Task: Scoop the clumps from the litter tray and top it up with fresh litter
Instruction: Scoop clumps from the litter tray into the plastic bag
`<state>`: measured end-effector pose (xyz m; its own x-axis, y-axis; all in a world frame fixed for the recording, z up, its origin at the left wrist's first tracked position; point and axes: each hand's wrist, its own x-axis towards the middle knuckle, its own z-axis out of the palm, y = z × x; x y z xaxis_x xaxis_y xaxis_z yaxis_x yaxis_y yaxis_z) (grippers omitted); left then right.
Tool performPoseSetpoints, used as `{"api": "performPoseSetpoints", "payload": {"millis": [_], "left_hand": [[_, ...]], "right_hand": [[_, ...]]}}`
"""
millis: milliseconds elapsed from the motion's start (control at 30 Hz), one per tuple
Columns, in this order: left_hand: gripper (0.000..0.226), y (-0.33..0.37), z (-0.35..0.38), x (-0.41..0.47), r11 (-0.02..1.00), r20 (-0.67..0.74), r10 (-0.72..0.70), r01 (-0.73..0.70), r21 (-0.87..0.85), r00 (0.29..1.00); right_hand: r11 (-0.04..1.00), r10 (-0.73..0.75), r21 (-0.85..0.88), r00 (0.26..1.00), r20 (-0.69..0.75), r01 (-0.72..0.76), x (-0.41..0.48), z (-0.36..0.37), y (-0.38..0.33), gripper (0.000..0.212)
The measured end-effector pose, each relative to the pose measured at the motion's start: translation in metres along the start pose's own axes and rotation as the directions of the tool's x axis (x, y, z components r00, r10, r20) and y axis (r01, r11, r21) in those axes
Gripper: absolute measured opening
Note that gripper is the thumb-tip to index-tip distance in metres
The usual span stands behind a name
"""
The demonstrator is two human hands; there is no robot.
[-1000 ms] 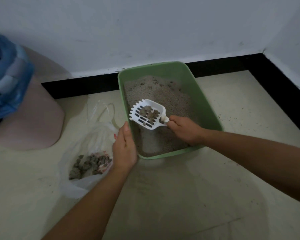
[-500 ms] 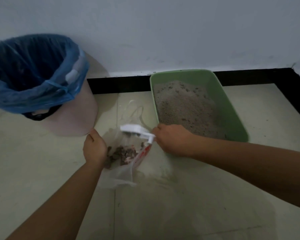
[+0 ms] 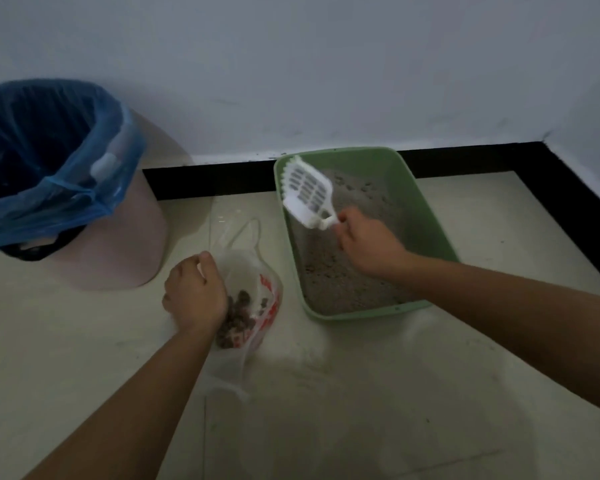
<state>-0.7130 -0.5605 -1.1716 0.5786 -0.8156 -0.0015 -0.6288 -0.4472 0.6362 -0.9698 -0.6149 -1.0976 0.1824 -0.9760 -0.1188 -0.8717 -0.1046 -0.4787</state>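
Our right hand (image 3: 368, 242) grips the scoop (image 3: 307, 190) by its handle, fingers curled round it; the empty slotted blade hangs above the litter tray (image 3: 361, 315). We judge the scoop light and rigid: hold at the handle end. Our left hand (image 3: 194, 294) holds the limp bag (image 3: 257, 306) at its mouth; clumps (image 3: 238, 317) weigh it down beside the tray.

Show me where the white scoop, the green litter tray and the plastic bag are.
white scoop (image 3: 307, 190): head view, slotted blade.
green litter tray (image 3: 416, 209): head view, right wall.
plastic bag (image 3: 269, 306): head view, red-printed side.
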Motion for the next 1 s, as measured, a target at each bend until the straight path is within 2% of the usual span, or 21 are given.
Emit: {"api": "performPoseSetpoints", "payload": {"millis": [67,133,233,400,567,667,733,833,1000], "left_hand": [[0.051,0.017,0.012,-0.004,0.991,0.031,0.121,-0.119,-0.058,0.992],[0.05,0.039,0.027,-0.011,0.975,0.097,0.181,-0.166,-0.149,0.979],[0.057,0.07,0.05,-0.023,0.955,0.21,0.246,-0.199,-0.221,0.946],[0.061,0.114,0.092,-0.001,0.972,0.329,0.193,-0.136,-0.191,0.924],[0.056,0.122,0.116,0.004,0.981,0.245,0.193,-0.196,-0.016,0.95],[0.056,0.117,0.115,0.005,0.975,0.228,0.222,-0.223,-0.02,0.948],[0.056,0.117,0.114,0.005,0.973,0.222,0.229,-0.229,-0.025,0.948],[0.056,0.118,0.113,0.002,0.972,0.215,0.236,-0.235,-0.031,0.948],[0.056,0.117,0.113,0.003,0.971,0.22,0.24,-0.235,-0.048,0.946]], "right_hand": [[0.979,0.131,-0.151,0.99,-0.049,-0.137,0.011,-0.013,0.026,0.02],[0.932,0.226,-0.263,0.967,-0.115,-0.249,0.02,-0.027,0.05,0.02],[0.879,0.271,-0.352,0.944,-0.187,-0.322,0.036,-0.048,0.076,0.025],[0.801,0.246,-0.514,0.951,-0.186,-0.307,0.069,-0.055,0.101,0.029],[0.669,0.171,-0.717,0.98,-0.106,-0.194,0.104,-0.041,0.11,0.026],[0.585,0.199,-0.789,0.976,-0.086,-0.188,0.115,-0.026,0.114,0.025],[0.63,0.193,-0.746,0.974,-0.119,-0.216,0.117,-0.017,0.121,0.026],[0.778,0.137,-0.594,0.978,-0.16,-0.206,0.111,0.002,0.136,0.031],[0.918,0.185,-0.326,0.971,-0.148,-0.225,0.117,0.002,0.151,0.041]]}}
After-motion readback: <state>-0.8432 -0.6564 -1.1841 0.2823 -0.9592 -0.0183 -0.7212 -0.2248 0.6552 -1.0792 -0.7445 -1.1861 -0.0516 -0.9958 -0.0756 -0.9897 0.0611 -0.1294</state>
